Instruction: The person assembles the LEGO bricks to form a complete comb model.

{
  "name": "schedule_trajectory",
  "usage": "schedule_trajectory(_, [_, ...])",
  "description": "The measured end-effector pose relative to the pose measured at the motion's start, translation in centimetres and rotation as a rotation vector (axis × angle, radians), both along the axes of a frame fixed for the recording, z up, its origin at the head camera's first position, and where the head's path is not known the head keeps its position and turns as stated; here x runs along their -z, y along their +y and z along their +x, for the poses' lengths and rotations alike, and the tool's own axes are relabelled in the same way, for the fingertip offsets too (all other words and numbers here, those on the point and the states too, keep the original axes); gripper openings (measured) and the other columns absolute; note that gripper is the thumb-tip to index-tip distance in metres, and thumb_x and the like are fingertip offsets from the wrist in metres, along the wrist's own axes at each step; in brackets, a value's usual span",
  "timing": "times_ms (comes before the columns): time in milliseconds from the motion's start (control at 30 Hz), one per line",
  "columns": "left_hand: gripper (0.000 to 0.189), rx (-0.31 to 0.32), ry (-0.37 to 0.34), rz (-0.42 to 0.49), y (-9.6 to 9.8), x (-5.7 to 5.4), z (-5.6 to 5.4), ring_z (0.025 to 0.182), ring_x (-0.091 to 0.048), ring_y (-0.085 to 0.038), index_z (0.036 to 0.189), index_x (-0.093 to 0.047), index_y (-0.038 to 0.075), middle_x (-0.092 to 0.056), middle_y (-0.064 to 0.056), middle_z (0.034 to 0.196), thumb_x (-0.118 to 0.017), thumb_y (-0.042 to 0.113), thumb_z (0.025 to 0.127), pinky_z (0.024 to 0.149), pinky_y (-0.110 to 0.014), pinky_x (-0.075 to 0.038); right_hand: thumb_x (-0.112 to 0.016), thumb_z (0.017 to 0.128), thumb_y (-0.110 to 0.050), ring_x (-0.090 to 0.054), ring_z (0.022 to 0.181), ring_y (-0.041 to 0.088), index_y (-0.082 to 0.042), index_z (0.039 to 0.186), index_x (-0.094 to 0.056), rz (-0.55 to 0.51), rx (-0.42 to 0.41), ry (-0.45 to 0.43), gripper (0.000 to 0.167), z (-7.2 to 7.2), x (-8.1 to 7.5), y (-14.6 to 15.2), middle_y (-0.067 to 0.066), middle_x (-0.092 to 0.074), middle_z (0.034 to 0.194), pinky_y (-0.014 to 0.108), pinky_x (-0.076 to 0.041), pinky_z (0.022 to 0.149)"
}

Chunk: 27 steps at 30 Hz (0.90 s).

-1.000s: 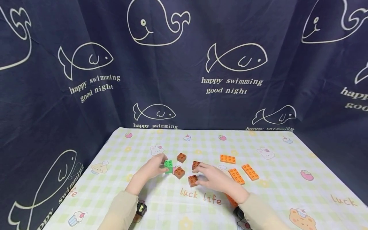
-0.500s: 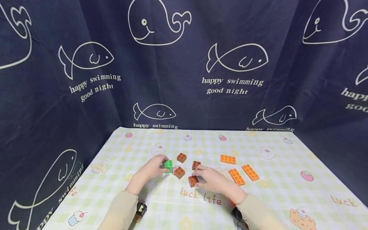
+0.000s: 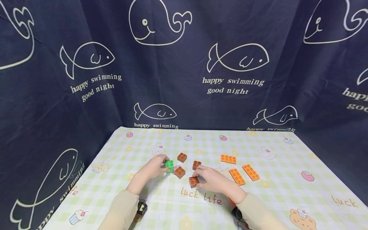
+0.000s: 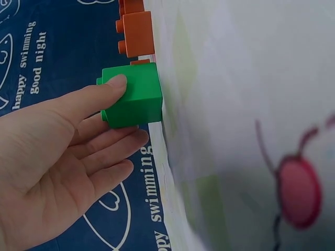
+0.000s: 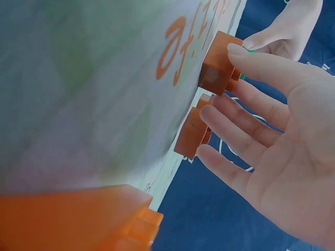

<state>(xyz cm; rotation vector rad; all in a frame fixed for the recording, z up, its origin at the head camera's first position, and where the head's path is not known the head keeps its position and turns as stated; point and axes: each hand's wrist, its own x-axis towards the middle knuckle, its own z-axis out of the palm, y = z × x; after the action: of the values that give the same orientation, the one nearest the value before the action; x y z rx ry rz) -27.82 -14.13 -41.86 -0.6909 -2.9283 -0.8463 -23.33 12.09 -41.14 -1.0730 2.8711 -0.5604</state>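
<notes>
In the head view my left hand (image 3: 153, 166) holds a green building brick (image 3: 169, 166) at the left of the group. The left wrist view shows the thumb pressed on the green brick's side, with fingers behind it. My right hand (image 3: 212, 181) pinches the nearest brown building brick (image 3: 194, 182); in the right wrist view its thumb lies on the brick (image 5: 215, 65), index finger on the far side, other fingers spread. Three more brown bricks lie between and beyond the hands: one at the back (image 3: 182, 157), one beside the green brick (image 3: 180, 172), one behind the right fingers (image 3: 196, 164).
Right of the hands lie three flat orange bricks: a back one (image 3: 228, 159), a middle one (image 3: 237, 177) and a right one (image 3: 250, 172). Another orange brick (image 3: 231, 202) is partly hidden under the right wrist. A checked cloth (image 3: 276, 198) covers the table; a dark curtain hangs behind.
My right fingers have drawn together and nearer around the front brown brick, uncovering more of the brown brick behind. The left hand stays on the green brick.
</notes>
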Motion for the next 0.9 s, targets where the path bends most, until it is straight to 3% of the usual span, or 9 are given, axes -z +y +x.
schedule_trajectory(167, [0.029, 0.020, -0.019, 0.023, -0.1, -0.2, 0.1, 0.086, -0.063, -0.018, 0.099, -0.060, 0.002, -0.065, -0.004, 0.090, -0.076, 0.009, 0.075, 0.085, -0.037, -0.053, -0.076, 0.078, -0.027, -0.060, 0.097, 0.015, -0.014, 0.102, -0.063, -0.004, 0.005, -0.029, 0.030, 0.0, 0.0, -0.1, -0.002, -0.064, 0.104, 0.035, -0.052, 0.086])
schedule_trajectory(467, [0.030, -0.011, -0.036, 0.049, -0.5, -0.8, 0.5, 0.089, -0.062, -0.019, 0.099, -0.060, 0.002, -0.063, -0.005, 0.093, -0.076, 0.008, 0.075, 0.086, -0.037, -0.053, -0.078, 0.076, -0.024, -0.058, 0.087, 0.011, -0.014, 0.099, -0.062, -0.004, 0.021, -0.069, 0.030, 0.0, -0.2, 0.0, -0.005, -0.062, 0.094, 0.032, -0.051, 0.079])
schedule_trajectory(700, [0.029, 0.030, -0.045, 0.069, -0.6, -0.7, 0.9, 0.088, -0.063, -0.019, 0.099, -0.060, 0.002, -0.064, -0.005, 0.092, -0.075, 0.009, 0.076, 0.085, -0.038, -0.054, -0.076, 0.078, -0.019, -0.061, 0.098, 0.019, -0.006, 0.108, -0.063, -0.020, 0.011, -0.088, 0.035, 0.1, -0.3, 0.0, 0.003, -0.065, 0.103, 0.037, -0.052, 0.087])
schedule_trajectory(900, [0.029, 0.055, -0.071, 0.082, -0.6, -0.8, 1.5, 0.087, -0.063, -0.017, 0.101, -0.060, 0.004, -0.066, -0.004, 0.093, -0.075, 0.012, 0.078, 0.081, -0.033, -0.055, -0.075, 0.078, -0.019, -0.059, 0.095, 0.017, -0.007, 0.108, -0.063, -0.031, 0.019, -0.080, 0.034, 0.1, -0.4, 0.3, 0.002, -0.063, 0.104, 0.036, -0.052, 0.085])
